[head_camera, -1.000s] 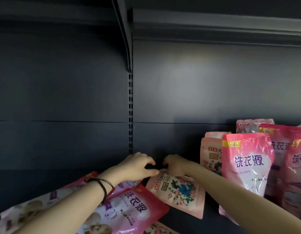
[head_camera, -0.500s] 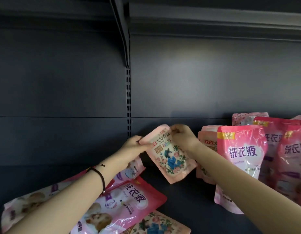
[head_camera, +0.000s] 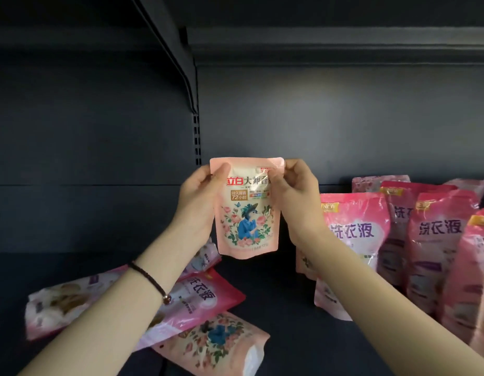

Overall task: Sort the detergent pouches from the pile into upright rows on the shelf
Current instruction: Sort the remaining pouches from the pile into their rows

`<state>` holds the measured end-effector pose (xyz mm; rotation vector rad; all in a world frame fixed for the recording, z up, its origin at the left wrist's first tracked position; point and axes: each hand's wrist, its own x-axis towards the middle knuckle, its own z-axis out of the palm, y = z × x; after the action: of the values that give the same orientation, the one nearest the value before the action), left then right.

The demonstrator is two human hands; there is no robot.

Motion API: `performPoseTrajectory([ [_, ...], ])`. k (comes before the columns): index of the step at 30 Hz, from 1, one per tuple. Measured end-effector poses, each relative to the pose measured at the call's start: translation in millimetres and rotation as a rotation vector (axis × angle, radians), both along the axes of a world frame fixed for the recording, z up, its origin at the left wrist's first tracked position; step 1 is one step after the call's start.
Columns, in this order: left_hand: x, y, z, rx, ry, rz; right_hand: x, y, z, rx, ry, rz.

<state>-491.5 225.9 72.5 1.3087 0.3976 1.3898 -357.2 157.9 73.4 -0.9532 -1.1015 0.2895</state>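
Observation:
A small pale-pink floral pouch (head_camera: 246,210) hangs upright in the air above the shelf, held by both hands. My left hand (head_camera: 199,202) grips its upper left edge and my right hand (head_camera: 296,199) pinches its upper right corner. Below on the left lies the pile: a bright pink pouch (head_camera: 197,297), a whitish pouch (head_camera: 67,299) and another floral pouch (head_camera: 216,343), all flat. At the right, several bright pink pouches (head_camera: 354,234) stand upright in rows, with a pale floral one (head_camera: 303,261) partly hidden behind my right arm.
The dark shelf floor (head_camera: 284,308) shows bare between pile and rows. The dark back panel (head_camera: 100,147) carries a slotted upright (head_camera: 197,142). A bracket (head_camera: 178,50) and the shelf above (head_camera: 344,42) overhang the space.
Both hands lifted the floral pouch from the shelf floor and turned it from tilted to upright, front facing me. The view has also moved closer and slightly down.

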Motion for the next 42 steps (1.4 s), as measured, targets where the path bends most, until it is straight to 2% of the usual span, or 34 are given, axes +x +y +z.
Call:
performPoseTrajectory([
  [6,31.6,-63.5,-6.0,-0.031,-0.029,-0.025,26.3,-56.6,-4.5,0.045,0.018,0.026],
  [14,85.0,-123.7,-53.6,-0.062,0.118,0.016,78.0,-117.6,-48.6,-0.074,0.133,-0.044],
  [21,114.3,-142.0,-80.3,-0.157,0.167,0.046,104.3,-132.5,-82.8,-0.148,0.159,-0.062],
  [26,118.6,-143.7,-86.4,-0.123,0.217,0.057,116.0,-132.5,-89.6,-0.186,0.14,-0.042],
  [29,114.5,-142.7,-85.8,-0.055,0.284,0.068,122.0,-134.7,-85.5,-0.186,0.011,-0.102],
  [32,102.8,-139.4,-82.8,0.014,0.403,0.064,127.3,-141.6,-74.1,-0.16,-0.215,-0.165],
  [35,77.6,-132.0,-75.9,0.176,0.582,0.164,131.3,-146.1,-59.3,-0.209,-0.636,-0.304],
  [38,40.0,-123.5,-65.5,0.413,0.833,0.262,124.2,-147.4,-41.5,-0.171,-1.007,-0.406],
  [42,-5.5,-107.2,-58.0,0.6,1.112,0.355,97.7,-141.6,-18.8,-0.117,-1.332,-0.328],
])
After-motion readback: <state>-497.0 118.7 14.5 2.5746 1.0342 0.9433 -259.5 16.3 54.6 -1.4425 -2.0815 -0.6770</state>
